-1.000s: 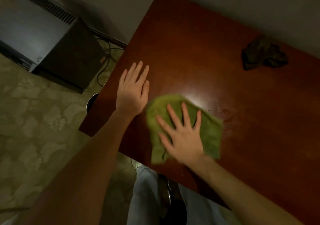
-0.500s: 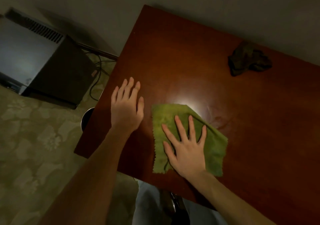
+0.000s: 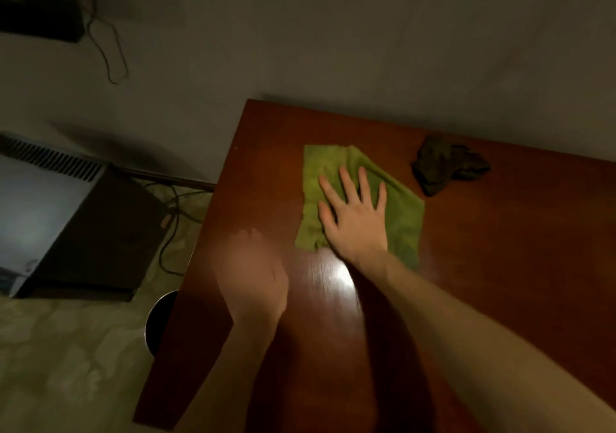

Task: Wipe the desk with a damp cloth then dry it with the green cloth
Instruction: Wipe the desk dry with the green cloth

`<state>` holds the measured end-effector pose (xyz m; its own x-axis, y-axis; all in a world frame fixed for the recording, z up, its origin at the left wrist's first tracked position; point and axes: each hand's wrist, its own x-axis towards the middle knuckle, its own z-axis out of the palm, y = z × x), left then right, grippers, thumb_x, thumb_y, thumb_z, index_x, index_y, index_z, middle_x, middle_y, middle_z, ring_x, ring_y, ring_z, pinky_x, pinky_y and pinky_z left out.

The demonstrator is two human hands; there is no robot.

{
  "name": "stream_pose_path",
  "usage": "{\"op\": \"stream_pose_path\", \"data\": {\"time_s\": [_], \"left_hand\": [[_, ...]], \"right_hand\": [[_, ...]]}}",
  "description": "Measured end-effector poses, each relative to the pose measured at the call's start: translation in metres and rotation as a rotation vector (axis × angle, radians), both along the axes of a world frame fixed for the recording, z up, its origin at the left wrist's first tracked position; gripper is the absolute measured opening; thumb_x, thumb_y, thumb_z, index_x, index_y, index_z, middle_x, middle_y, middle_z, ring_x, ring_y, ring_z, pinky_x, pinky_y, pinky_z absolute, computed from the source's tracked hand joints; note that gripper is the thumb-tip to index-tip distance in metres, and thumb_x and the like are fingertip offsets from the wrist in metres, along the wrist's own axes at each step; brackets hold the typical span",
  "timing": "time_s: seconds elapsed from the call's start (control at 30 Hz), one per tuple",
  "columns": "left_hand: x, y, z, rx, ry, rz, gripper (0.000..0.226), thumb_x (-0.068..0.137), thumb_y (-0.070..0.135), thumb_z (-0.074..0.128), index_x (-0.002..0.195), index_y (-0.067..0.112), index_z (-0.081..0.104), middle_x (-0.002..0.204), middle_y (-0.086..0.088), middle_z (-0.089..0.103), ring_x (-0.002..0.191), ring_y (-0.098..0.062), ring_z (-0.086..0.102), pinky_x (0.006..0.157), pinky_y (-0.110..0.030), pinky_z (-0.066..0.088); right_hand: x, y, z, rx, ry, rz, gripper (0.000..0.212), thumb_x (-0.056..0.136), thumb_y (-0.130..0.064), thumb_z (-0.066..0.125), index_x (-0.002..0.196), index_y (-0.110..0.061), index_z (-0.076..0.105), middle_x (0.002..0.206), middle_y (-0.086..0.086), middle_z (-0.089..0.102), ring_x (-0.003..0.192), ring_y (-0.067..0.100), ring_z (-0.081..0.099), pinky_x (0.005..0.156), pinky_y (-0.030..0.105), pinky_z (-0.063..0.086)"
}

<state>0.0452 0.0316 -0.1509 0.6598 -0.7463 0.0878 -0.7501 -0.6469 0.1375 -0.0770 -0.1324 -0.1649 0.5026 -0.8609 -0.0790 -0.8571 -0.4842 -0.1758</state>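
Observation:
The green cloth (image 3: pixel 396 212) lies spread flat near the far left part of the reddish-brown desk (image 3: pixel 516 266). My right hand (image 3: pixel 355 212) presses down on it with fingers straight and spread. A dark crumpled cloth (image 3: pixel 450 166) sits on the desk just right of the green one, close to the wall. My left hand (image 3: pixel 253 279) is blurred by motion over the desk's left side, nearer to me than the cloth, and holds nothing that I can see; its fingers are too smeared to read.
A dark box-shaped appliance (image 3: pixel 83 232) with a vent grille stands on the patterned floor left of the desk, with cables (image 3: pixel 173 219) trailing beside it. A round dark bin (image 3: pixel 160 322) peeks out under the desk's left edge. The wall runs right behind the desk.
My right hand has slid the green cloth away from me toward the wall, close to the dark cloth. My left hand has drawn back toward me. The view has tilted upward.

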Motion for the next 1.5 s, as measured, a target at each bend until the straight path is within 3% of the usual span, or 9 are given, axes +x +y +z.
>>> {"op": "stream_pose_path", "data": {"time_s": [0.1,0.23,0.53,0.67,0.8,1.03,1.23,1.37,1.5], "left_hand": [[-0.001,-0.034,0.023,-0.022,0.137,-0.037,0.03,0.101,0.027,0.047,0.125,0.017,0.061,0.119,-0.004,0.06,0.114,-0.025,0.055,0.108,-0.047,0.039],[-0.042,-0.109,0.045,-0.141,0.271,-0.475,0.048,0.101,0.027,0.047,0.149,0.023,0.048,0.161,-0.004,0.04,0.146,-0.023,0.038,0.119,-0.045,0.033],[-0.163,-0.268,0.043,0.144,0.137,-0.822,0.075,0.104,0.036,0.053,0.164,0.043,0.009,0.173,-0.014,-0.014,0.158,-0.043,0.003,0.12,-0.061,0.025],[-0.162,-0.302,0.026,0.304,0.117,-0.842,0.062,0.107,0.048,0.046,0.162,0.046,0.017,0.172,-0.014,0.005,0.155,-0.047,0.012,0.117,-0.064,0.025],[-0.148,-0.306,0.028,0.146,0.049,-0.846,0.046,0.099,0.02,0.059,0.143,0.032,0.047,0.142,-0.012,0.043,0.123,-0.039,0.047,0.094,-0.05,0.042],[-0.045,-0.247,0.026,-0.052,0.062,-0.464,0.03,0.099,0.026,0.059,0.128,0.021,0.06,0.117,-0.013,0.053,0.099,-0.037,0.055,0.076,-0.047,0.05],[0.038,-0.184,0.017,-0.073,0.001,-0.25,0.03,0.102,0.024,0.057,0.129,0.01,0.061,0.116,-0.019,0.051,0.099,-0.04,0.053,0.072,-0.049,0.049],[0.048,-0.179,0.024,-0.024,-0.013,-0.276,0.032,0.103,0.025,0.057,0.132,0.011,0.061,0.119,-0.02,0.052,0.1,-0.041,0.055,0.075,-0.051,0.049],[0.038,-0.186,0.026,-0.004,-0.006,-0.209,0.037,0.099,0.023,0.058,0.133,0.01,0.061,0.128,-0.023,0.051,0.111,-0.047,0.054,0.088,-0.059,0.05]], "right_hand": [[-0.044,0.069,0.009,0.036,0.003,0.044,0.056,0.107,-0.058,0.024,0.161,-0.047,0.014,0.172,-0.004,0.011,0.159,0.027,-0.006,0.123,0.063,0.008],[-0.111,0.121,0.011,0.046,0.031,-0.17,0.056,0.104,-0.061,0.029,0.158,-0.049,0.026,0.171,-0.007,0.018,0.159,0.025,0.004,0.124,0.061,0.012],[-0.182,-0.008,-0.005,-0.05,0.03,-0.742,0.061,0.105,-0.056,0.022,0.162,-0.035,0.023,0.17,0.002,0.02,0.158,0.027,0.008,0.124,0.061,0.01],[-0.188,0.024,-0.002,-0.062,-0.006,-0.645,0.061,0.104,-0.052,0.027,0.16,-0.031,0.03,0.168,0.005,0.026,0.158,0.027,0.012,0.125,0.06,0.011],[-0.183,-0.014,0.0,-0.026,0.037,-0.587,0.061,0.104,-0.055,0.025,0.162,-0.034,0.025,0.17,0.005,0.02,0.158,0.031,0.008,0.123,0.063,0.008],[-0.132,-0.143,0.006,0.045,0.009,-0.271,0.062,0.102,-0.061,0.018,0.162,-0.042,0.016,0.172,-0.004,0.007,0.159,0.028,-0.006,0.123,0.062,-0.003],[-0.112,-0.047,0.007,0.008,0.01,0.309,0.058,0.105,-0.057,0.029,0.16,-0.045,0.02,0.172,-0.004,0.012,0.159,0.028,-0.004,0.124,0.062,0.006],[-0.168,-0.006,0.011,0.027,0.014,0.17,0.059,0.102,-0.061,0.034,0.158,-0.046,0.026,0.171,-0.003,0.017,0.159,0.026,0.002,0.124,0.06,0.01],[-0.15,-0.115,0.007,0.021,0.017,-0.064,0.061,0.101,-0.063,0.028,0.158,-0.044,0.028,0.17,-0.001,0.021,0.159,0.026,0.007,0.125,0.058,0.004]]}}
